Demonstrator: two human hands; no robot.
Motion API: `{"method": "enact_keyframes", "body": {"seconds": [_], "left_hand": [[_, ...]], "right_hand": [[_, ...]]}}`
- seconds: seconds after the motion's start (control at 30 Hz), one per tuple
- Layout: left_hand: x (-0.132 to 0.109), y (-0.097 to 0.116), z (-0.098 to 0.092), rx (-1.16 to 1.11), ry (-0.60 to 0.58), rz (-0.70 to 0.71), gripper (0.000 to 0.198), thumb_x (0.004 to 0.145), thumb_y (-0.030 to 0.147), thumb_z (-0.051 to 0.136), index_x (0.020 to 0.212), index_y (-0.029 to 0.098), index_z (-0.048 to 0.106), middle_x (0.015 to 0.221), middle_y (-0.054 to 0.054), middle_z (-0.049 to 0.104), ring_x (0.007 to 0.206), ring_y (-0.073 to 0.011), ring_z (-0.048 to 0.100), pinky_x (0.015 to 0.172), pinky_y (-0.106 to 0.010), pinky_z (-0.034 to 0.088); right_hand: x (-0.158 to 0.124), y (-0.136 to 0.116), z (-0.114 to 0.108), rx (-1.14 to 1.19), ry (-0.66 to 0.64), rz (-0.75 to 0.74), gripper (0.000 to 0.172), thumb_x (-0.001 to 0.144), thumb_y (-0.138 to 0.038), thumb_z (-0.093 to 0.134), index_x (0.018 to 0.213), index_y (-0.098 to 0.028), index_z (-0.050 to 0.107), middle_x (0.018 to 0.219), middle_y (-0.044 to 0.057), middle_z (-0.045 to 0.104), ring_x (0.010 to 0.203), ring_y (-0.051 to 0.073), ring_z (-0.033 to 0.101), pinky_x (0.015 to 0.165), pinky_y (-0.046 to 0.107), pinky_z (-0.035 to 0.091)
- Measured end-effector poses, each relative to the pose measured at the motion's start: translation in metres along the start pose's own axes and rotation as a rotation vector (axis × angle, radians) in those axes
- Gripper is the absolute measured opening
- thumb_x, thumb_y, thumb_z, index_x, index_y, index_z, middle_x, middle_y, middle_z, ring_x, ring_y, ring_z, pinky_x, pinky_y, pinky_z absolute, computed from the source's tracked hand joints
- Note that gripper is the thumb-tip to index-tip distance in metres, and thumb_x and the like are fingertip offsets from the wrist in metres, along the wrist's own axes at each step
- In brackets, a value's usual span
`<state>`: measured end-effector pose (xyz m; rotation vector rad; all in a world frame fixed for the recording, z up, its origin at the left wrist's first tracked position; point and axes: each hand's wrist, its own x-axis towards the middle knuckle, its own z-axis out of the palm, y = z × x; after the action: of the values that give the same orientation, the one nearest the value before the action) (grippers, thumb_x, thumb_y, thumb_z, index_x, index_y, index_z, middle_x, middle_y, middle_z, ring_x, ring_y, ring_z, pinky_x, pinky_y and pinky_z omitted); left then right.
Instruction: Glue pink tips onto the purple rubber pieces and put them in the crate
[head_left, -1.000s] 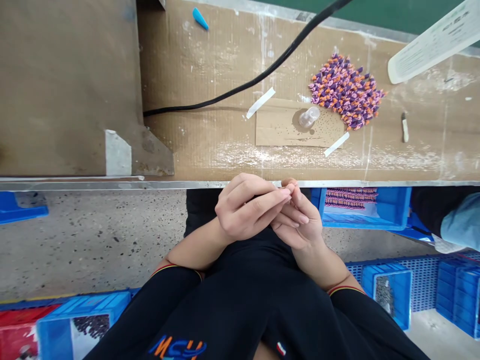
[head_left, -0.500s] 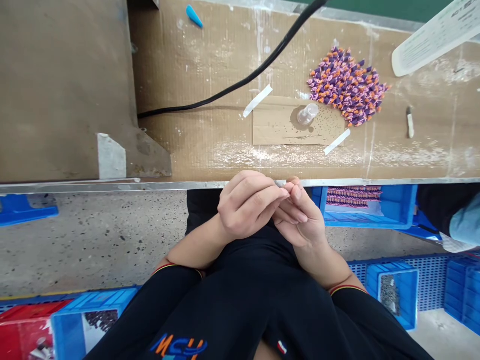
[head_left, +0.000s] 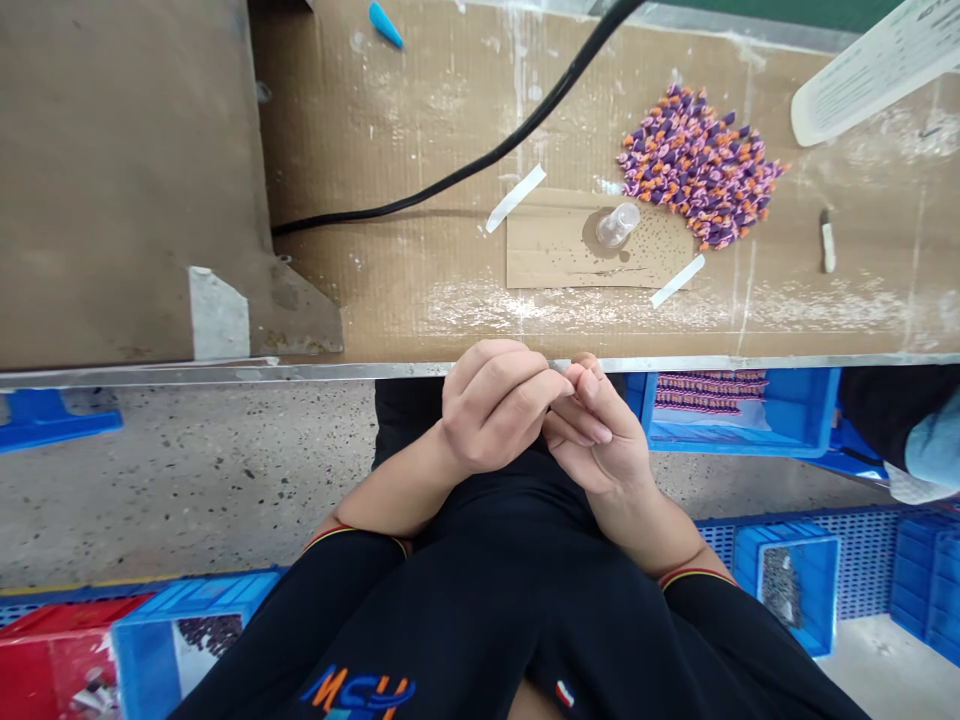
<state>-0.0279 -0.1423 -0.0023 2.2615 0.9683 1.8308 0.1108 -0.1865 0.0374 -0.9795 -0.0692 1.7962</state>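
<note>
My left hand (head_left: pixel 495 405) and my right hand (head_left: pixel 600 425) meet at the fingertips just in front of the table's near edge. Both are closed in a pinch. Whatever sits between the fingertips is hidden or too small to name. Beyond them, a small clear cup (head_left: pixel 618 226) stands on a piece of cardboard (head_left: pixel 547 265) spotted with wet marks. Beside the cardboard lies a pile of small purple, pink and orange pieces (head_left: pixel 701 165).
A black cable (head_left: pixel 450 185) crosses the table from a metal housing (head_left: pixel 127 180) at left. A white bottle (head_left: pixel 862 90) lies at the far right, a blue cone-shaped piece (head_left: pixel 385 25) at the back. Blue bins (head_left: pixel 817 420) sit below the table; part of another person (head_left: pixel 930 440) shows at right.
My left hand has shifted very slightly at the fingertips, while my right hand stays nearly still. The whole view has moved a little; nothing on the table has visibly changed place.
</note>
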Motion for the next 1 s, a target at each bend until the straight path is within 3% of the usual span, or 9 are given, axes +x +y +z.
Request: {"method": "enact_keyframes", "body": {"seconds": [0.23,0.5,0.7,0.83,1.0], "left_hand": [[0.000,-0.002,0.001,0.063,-0.022,0.016,0.011,0.110,0.017,0.065,0.100,0.022,0.068,0.087,-0.002,0.073,0.079,-0.0157,0.071,0.072,-0.030,0.064],[-0.001,0.000,-0.005,0.014,-0.012,-0.072,0.006,0.106,0.024,0.078,0.109,0.024,0.072,0.088,0.000,0.074,0.078,-0.0144,0.070,0.071,-0.029,0.063],[-0.002,0.000,-0.004,0.049,-0.016,-0.066,0.005,0.108,0.026,0.076,0.110,0.024,0.072,0.089,0.001,0.076,0.077,-0.0142,0.073,0.071,-0.029,0.065],[-0.002,-0.002,-0.003,0.066,-0.014,-0.008,0.006,0.106,0.020,0.076,0.113,0.019,0.076,0.094,-0.002,0.081,0.083,-0.0151,0.078,0.076,-0.029,0.069],[-0.003,0.000,-0.002,0.034,-0.041,-0.008,0.007,0.105,0.014,0.075,0.112,0.012,0.076,0.099,-0.007,0.085,0.090,-0.0172,0.083,0.086,-0.028,0.073]], "right_hand": [[0.001,0.003,-0.003,0.012,-0.012,0.030,0.041,0.075,-0.035,0.104,0.083,-0.027,0.064,0.084,-0.011,0.083,0.041,0.002,0.017,0.036,0.015,0.031],[0.004,0.003,-0.006,0.154,-0.068,0.069,0.036,0.076,-0.029,0.106,0.084,-0.025,0.070,0.089,-0.012,0.085,0.040,-0.002,0.017,0.038,0.008,0.035],[0.004,0.004,-0.007,0.145,-0.086,0.060,0.032,0.080,-0.029,0.104,0.087,-0.026,0.072,0.089,-0.011,0.084,0.039,-0.003,0.024,0.038,0.008,0.037],[0.004,0.003,-0.002,0.085,-0.056,-0.013,0.036,0.077,-0.033,0.107,0.083,-0.026,0.072,0.082,-0.011,0.081,0.040,-0.002,0.024,0.039,0.009,0.038],[0.006,0.001,0.003,0.018,-0.001,-0.081,0.051,0.072,-0.034,0.109,0.068,-0.022,0.060,0.072,-0.012,0.074,0.040,-0.002,0.024,0.040,0.010,0.037]]}}
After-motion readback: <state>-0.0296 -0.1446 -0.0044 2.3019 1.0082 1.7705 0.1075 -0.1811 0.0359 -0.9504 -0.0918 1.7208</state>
